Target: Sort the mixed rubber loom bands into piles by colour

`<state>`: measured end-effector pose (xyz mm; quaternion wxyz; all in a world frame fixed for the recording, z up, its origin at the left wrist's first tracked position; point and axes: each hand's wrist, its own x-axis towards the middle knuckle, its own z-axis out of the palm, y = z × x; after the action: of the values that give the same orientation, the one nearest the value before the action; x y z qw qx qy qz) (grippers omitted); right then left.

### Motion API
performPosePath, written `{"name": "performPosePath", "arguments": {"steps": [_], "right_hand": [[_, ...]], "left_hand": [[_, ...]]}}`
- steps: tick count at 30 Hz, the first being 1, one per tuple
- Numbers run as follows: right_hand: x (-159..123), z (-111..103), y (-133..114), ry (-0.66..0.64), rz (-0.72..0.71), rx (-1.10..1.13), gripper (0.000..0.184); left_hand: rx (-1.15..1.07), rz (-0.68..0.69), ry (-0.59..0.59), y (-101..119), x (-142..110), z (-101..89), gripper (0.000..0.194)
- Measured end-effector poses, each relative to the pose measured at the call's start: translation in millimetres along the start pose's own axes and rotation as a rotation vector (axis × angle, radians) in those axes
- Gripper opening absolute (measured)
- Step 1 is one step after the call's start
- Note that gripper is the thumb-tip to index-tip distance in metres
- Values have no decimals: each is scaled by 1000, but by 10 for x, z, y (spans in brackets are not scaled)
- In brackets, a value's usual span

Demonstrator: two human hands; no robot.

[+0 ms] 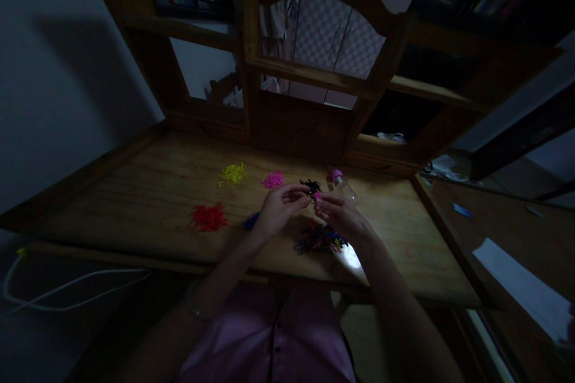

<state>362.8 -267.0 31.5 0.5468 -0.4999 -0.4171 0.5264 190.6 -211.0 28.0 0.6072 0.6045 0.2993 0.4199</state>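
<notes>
My right hand (344,218) pinches a small pink band (318,195) between thumb and fingertips. My left hand (279,209) meets it from the other side, fingers curled together; what they hold, if anything, is too dark to make out. Just behind the fingertips lies a heap of black bands (311,185). Below my right hand is a mixed heap of coloured bands (318,239). A blue heap (250,221) is partly hidden by my left hand. Farther left are separate heaps of pink bands (273,179), yellow bands (233,174) and red bands (208,218).
A clear bottle with a pink cap (336,175) lies behind my right hand. The wooden table (148,191) has a tall shelf frame (309,75) along its back. White paper (523,287) lies on the surface to the right. A white cable (76,281) hangs at left.
</notes>
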Motion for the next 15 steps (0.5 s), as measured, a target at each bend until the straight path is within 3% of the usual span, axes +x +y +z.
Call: {"name": "performPosePath", "arguments": {"steps": [4, 10, 15], "right_hand": [[80, -6, 42, -48, 89, 89, 30], [243, -124, 86, 219, -149, -110, 29], [296, -238, 66, 365, -336, -273, 32]], "left_hand": [[84, 34, -64, -42, 146, 17, 30], [257, 39, -43, -212, 472, -40, 25], [417, 92, -73, -369, 795, 1, 20]]}}
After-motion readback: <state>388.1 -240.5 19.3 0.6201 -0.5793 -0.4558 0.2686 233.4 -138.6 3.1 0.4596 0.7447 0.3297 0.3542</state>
